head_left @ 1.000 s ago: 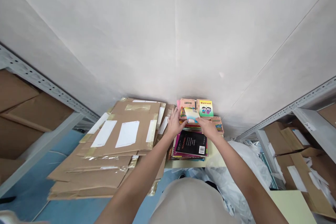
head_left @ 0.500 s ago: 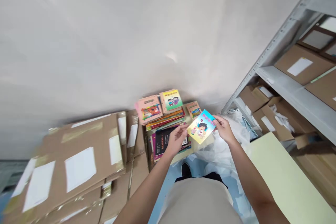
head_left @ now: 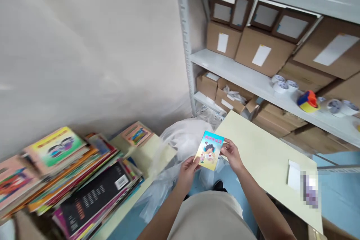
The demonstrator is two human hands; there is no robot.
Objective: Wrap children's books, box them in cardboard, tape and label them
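Note:
Between my two hands is a small picture book (head_left: 209, 150) with a blue-to-yellow cover, a cartoon child and pink lettering. My left hand (head_left: 188, 172) pinches its lower left edge, and my right hand (head_left: 231, 154) grips the upper right edge. The cover faces up toward me. To the left lie stacks of books, with a yellow-green picture book (head_left: 57, 146) on top of one and a black book (head_left: 95, 195) on another. A smaller pink-edged book (head_left: 137, 134) rests on the pale surface behind them.
A pale yellow table (head_left: 261, 157) stands at the right, with a white box (head_left: 294, 174) on it. Behind it a grey metal shelf (head_left: 239, 71) holds cardboard boxes (head_left: 266, 50), tape rolls (head_left: 281, 85) and a tape dispenser (head_left: 308, 101). Clear plastic wrap (head_left: 182, 138) lies beside the wall.
My view and body have turned right, from the book stacks toward the table and shelf. The picture book has come along, still in both hands and now more upright.

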